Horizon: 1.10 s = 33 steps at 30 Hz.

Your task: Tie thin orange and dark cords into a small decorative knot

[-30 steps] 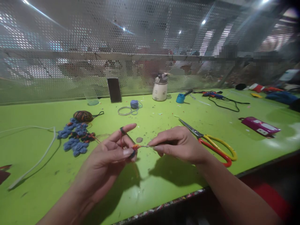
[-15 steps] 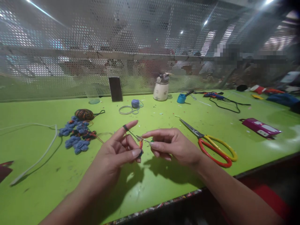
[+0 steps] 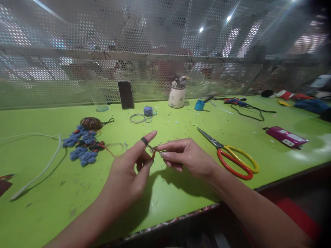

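Note:
My left hand pinches a small piece of orange and dark crochet work between thumb and fingers. Dark yarn is wound round its raised index finger and runs down to the piece. Close on the right, my right hand grips a thin crochet hook, whose tip meets the yarn at the piece; my fingers hide most of the hook. Left of my hands lie blue crocheted flowers and a multicoloured ball of yarn. An orange strand trails from the flowers towards my left hand.
Large scissors with red and yellow handles lie right of my hands. A purple device is further right. Along the back stand a phone, a bottle and a blue pot. A white cable curves at the left.
My left hand has turned inward, its raised finger moving right and nearer my right hand. The hook tip has drawn in close to the piece. The view has shifted slightly.

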Motion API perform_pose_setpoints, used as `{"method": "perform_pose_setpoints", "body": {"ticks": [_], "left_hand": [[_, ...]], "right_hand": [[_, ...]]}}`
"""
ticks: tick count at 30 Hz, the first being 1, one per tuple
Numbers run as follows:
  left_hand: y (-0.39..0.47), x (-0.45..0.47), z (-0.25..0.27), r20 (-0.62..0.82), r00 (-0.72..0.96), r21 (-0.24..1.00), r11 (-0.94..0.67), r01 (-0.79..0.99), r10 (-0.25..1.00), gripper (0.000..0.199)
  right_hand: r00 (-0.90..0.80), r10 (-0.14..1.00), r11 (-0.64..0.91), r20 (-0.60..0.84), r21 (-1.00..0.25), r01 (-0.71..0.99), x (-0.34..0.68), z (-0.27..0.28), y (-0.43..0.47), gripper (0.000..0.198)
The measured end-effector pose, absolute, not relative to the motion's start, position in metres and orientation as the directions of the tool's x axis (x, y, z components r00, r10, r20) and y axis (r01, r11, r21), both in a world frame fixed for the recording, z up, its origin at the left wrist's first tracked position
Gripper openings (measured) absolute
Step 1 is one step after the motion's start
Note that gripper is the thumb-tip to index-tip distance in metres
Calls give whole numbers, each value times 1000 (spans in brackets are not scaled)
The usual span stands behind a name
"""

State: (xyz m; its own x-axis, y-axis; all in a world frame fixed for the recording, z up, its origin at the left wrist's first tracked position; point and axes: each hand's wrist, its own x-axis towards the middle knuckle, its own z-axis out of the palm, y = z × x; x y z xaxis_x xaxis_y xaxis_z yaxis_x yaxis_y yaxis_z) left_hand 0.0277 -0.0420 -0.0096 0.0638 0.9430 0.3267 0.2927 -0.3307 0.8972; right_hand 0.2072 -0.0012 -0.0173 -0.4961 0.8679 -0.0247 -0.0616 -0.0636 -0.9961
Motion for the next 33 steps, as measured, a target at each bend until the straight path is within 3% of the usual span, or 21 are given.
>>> {"method": "perform_pose_setpoints", "body": {"ticks": [5,9,12,14,17,28,33], "left_hand": [[-45,31,-16,437,95,776,-428,463,895,43],[-46,36,-11,451,-93,853,-398,339,888,38],[-41,35,-6,203,-120,979,-199,43,972,48],[-35,32,-5,35,-33,991,-39,-125,999,55],[-30,28,-4,-71,60,965,84,-249,996,61],[-35,21,3,-63,63,993,69,-98,996,56],[-35,20,3,-17,90,997,23,-71,996,50]], "right_hand": [[-412,911,-108,-37,-983,-151,197,-19,-7,12],[-360,933,-117,9,-938,-325,191,-24,-9,19],[-343,938,-91,39,-930,-355,190,-27,-9,30],[-337,940,-79,50,-931,-357,190,-27,-9,34],[-336,938,-41,84,-937,-348,192,-28,-9,34],[-386,918,15,89,-981,-191,200,-23,-8,27],[-382,919,22,99,-980,-200,201,-22,-8,26]]}}
